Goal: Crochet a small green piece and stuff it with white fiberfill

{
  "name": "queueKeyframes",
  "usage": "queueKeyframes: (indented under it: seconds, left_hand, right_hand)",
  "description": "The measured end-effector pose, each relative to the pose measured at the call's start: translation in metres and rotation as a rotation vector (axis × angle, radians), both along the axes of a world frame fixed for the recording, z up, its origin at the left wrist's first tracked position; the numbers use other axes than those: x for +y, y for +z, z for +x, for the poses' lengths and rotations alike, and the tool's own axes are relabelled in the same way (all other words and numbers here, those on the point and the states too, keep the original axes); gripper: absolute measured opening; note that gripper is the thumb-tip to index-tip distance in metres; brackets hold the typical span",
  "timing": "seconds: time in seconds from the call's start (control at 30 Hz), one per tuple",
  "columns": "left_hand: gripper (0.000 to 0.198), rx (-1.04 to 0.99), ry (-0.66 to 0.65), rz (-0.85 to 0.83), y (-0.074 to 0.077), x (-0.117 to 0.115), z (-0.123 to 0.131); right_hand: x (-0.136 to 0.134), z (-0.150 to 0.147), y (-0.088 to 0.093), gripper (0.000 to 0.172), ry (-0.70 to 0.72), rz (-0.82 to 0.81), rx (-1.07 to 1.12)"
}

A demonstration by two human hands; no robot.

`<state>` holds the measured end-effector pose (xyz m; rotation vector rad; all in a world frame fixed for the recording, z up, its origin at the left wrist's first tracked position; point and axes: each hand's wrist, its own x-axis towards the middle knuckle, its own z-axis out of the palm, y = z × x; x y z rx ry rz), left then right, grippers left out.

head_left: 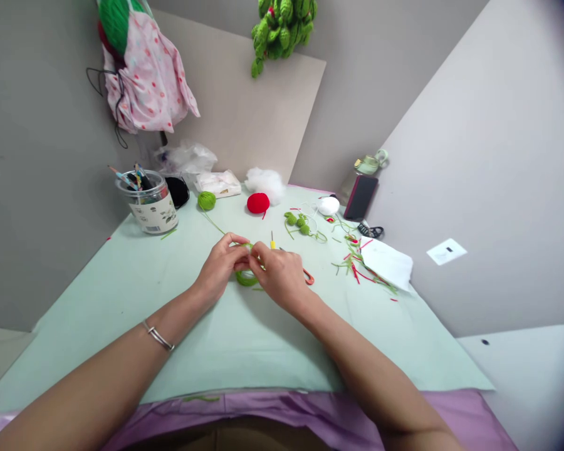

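Observation:
My left hand (223, 260) and my right hand (279, 269) meet at the middle of the table, fingertips pinched close together on green yarn (215, 224). The strand runs from a small green yarn ball (207, 200) to my left fingers. Just below the fingertips is a green ring-shaped item (247, 279), partly covered by the hands; its kind is unclear. Behind my right hand a thin metal tool with a yellow handle (272, 243) sticks out. Beside that hand shows an orange handle loop (309, 277), the rest hidden.
Farther back are a red yarn ball (258, 203), white stuffing (266, 183), green crocheted pieces (303, 227) and a white ball (329, 205). A jar of pens (153, 210) stands left. Yarn scraps (355, 266), white paper (388, 263) and a phone (361, 198) are right.

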<state>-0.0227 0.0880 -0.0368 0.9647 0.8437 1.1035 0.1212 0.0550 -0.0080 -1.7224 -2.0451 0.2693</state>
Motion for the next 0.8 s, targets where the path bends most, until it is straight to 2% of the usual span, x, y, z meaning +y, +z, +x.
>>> queueKeyframes:
  seconds: [0.13,0.23,0.37,0.47,0.6,0.8]
  left_hand:
    - [0.022,-0.028,-0.023,0.011,0.003,-0.005,0.000]
    - [0.031,-0.040,-0.046,0.036,0.006,-0.008,0.000]
    - [0.045,-0.034,-0.069,0.063,0.007,-0.006,-0.001]
    - [0.048,-0.016,-0.066,0.080,0.006,-0.003,-0.002]
    - [0.041,0.014,-0.006,0.117,0.004,-0.002,0.000]
    - [0.035,0.018,0.127,0.169,0.000,0.001,0.006]
  right_hand:
    - [0.002,0.005,0.002,0.016,-0.027,0.006,0.021]
    - [0.003,0.009,0.004,0.020,-0.026,-0.008,0.081]
    - [0.004,0.015,0.008,0.018,0.012,-0.035,0.163]
    - [0.002,0.018,0.012,0.015,0.064,-0.057,0.209]
    - [-0.003,0.014,0.014,0.015,0.121,-0.079,0.251]
    - [-0.007,0.000,0.008,0.015,0.133,-0.058,0.272]
